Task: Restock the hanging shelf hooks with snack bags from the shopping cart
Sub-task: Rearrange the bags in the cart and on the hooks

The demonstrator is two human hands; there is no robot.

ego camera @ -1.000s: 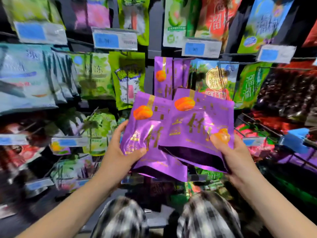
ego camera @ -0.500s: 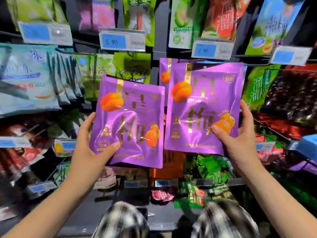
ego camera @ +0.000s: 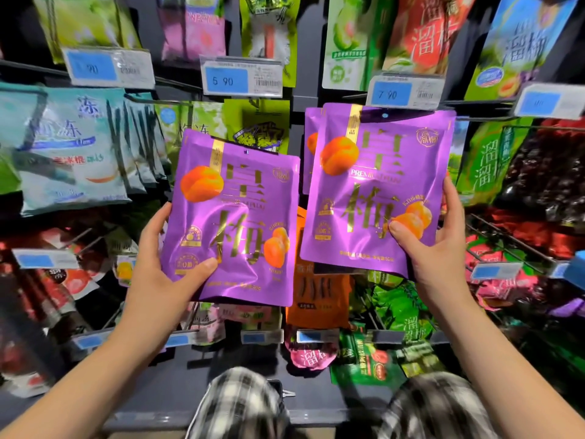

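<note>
Snack wall (ego camera: 79, 153) ahead; raised left hand (ego camera: 164, 274) grips lower bag (ego camera: 234, 223), right hand (ego camera: 440, 248) grips higher bag (ego camera: 376, 191).

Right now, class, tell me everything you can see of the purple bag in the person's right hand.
The purple bag is a glossy, foil-like pouch with gold characters, orange fruit pictures at upper left and lower right, and a small hang hole at top centre. It is upright, facing the camera. The right hand grips its lower right corner, thumb on the front. It is below the 7.90 price tag, in front of matching hung bags, higher than the second purple bag in the left hand.
</note>
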